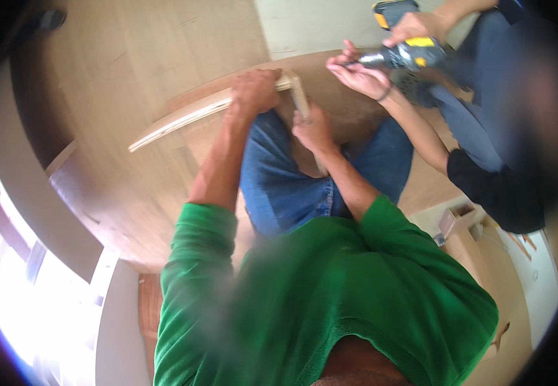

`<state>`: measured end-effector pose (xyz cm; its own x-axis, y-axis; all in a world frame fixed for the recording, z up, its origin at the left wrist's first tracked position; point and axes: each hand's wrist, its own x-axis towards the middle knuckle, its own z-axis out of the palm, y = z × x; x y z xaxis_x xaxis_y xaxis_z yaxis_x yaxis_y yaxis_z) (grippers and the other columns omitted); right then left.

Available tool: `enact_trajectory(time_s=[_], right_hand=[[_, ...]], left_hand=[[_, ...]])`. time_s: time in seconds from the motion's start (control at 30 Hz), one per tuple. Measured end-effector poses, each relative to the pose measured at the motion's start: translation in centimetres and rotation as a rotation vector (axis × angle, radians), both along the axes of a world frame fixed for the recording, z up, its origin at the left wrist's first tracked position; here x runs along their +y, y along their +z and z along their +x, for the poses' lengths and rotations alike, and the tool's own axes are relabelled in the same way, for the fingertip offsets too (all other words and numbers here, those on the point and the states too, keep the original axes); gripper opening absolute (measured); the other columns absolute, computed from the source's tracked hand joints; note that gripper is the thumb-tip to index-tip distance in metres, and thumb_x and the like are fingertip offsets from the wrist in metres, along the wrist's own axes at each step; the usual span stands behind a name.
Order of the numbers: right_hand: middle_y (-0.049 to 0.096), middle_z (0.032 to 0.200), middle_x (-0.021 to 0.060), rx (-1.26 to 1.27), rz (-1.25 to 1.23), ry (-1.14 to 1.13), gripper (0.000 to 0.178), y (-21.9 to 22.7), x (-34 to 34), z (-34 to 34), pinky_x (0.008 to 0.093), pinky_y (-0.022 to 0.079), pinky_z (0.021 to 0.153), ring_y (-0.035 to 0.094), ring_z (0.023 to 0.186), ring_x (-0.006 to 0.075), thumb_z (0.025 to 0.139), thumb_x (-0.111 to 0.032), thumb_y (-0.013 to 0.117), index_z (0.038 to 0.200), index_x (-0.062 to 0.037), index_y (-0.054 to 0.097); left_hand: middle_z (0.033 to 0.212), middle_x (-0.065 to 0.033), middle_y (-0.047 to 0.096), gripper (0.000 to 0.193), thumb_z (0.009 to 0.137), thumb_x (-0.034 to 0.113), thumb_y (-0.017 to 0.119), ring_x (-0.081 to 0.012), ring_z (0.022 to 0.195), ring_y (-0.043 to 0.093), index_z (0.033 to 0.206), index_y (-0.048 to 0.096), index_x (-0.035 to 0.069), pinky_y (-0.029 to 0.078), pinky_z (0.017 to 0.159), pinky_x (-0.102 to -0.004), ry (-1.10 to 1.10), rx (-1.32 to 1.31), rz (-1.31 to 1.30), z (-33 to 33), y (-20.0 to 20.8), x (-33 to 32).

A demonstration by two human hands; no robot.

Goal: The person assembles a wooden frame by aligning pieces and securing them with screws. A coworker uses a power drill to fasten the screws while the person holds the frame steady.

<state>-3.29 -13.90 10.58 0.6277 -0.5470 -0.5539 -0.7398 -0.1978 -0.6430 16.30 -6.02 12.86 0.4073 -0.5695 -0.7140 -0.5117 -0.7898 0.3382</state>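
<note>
Two wooden boards meet in a corner in front of me. The long board (182, 123), its pale layered edge facing up, runs out to the left; the shorter board (299, 98) comes back toward my lap. My left hand (254, 92) is closed over the long board close to the corner. Around the shorter board my right hand (312, 130) is wrapped, just below the corner. To the right, a co-worker's hand grips a grey and yellow cordless drill (414, 54). The co-worker's other hand (361, 76) is at the drill's tip.
The co-worker's dark-sleeved arm (494, 193) and legs take up the right side. Pale curved panels (54, 186) stand at the left near a bright opening. Wooden pieces (459, 219) and several pencil-like sticks (525, 242) lie at the lower right. Brown wooden sheeting (163, 45) spreads beyond my hands.
</note>
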Motion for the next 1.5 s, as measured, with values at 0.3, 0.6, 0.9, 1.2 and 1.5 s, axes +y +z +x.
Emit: enact_trajectory(time_s=[0.3, 0.6, 0.9, 1.2, 1.5], right_hand=[[0.077, 0.098, 0.0307, 0.063, -0.086, 0.057, 0.037, 1.5, -0.4, 1.3, 0.0626, 0.059, 0.084, 0.075, 0.097, 0.0545, 0.097, -0.012, 0.07, 0.134, -0.0055, 0.07], [0.076, 0.093, 0.03, 0.018, -0.109, 0.009, 0.025, 0.7, 0.2, 0.6, 0.0574, 0.06, 0.081, 0.076, 0.095, 0.0517, 0.095, -0.018, 0.077, 0.113, -0.0014, 0.075], [0.077, 0.096, 0.0318, 0.071, -0.107, 0.049, 0.028, 0.9, -0.2, 0.7, 0.0635, 0.059, 0.089, 0.075, 0.097, 0.0557, 0.099, -0.024, 0.07, 0.116, -0.0013, 0.074], [0.076, 0.094, 0.035, 0.068, -0.097, 0.035, 0.03, 0.0, -0.3, 0.3, 0.0634, 0.06, 0.089, 0.075, 0.094, 0.0567, 0.097, -0.024, 0.072, 0.109, 0.0027, 0.075], [0.076, 0.093, 0.0347, 0.107, -0.052, 0.038, 0.025, 1.2, -0.7, 0.9, 0.0644, 0.059, 0.087, 0.075, 0.093, 0.0558, 0.097, -0.021, 0.072, 0.108, 0.0005, 0.074]], left_hand=[[0.112, -0.0268, 0.081, 0.032, 0.085, 0.013, 0.072, -0.0458, 0.106, 0.079, 0.117, 0.077, 0.008, 0.062, 0.095, -0.0582, 0.001, -0.035, -0.196, -0.6, -0.3, 0.9], [0.127, -0.0219, 0.08, 0.066, 0.089, 0.011, 0.067, -0.0412, 0.118, 0.077, 0.153, 0.071, 0.028, 0.061, 0.101, -0.0537, 0.01, 0.037, -0.13, -0.1, -0.3, 0.6], [0.136, -0.0201, 0.078, 0.076, 0.087, 0.009, 0.063, -0.0401, 0.128, 0.073, 0.158, 0.066, 0.035, 0.057, 0.11, -0.0504, -0.002, 0.02, -0.149, -0.2, -0.3, 0.7], [0.13, -0.02, 0.08, 0.074, 0.085, 0.009, 0.061, -0.0412, 0.122, 0.075, 0.152, 0.072, 0.038, 0.06, 0.105, -0.049, 0.035, 0.073, -0.105, 0.5, 0.2, 0.1], [0.134, -0.0198, 0.078, 0.072, 0.086, 0.009, 0.065, -0.0401, 0.127, 0.074, 0.153, 0.071, 0.036, 0.058, 0.109, -0.0494, 0.043, 0.053, -0.102, 0.8, 0.7, -0.4]])
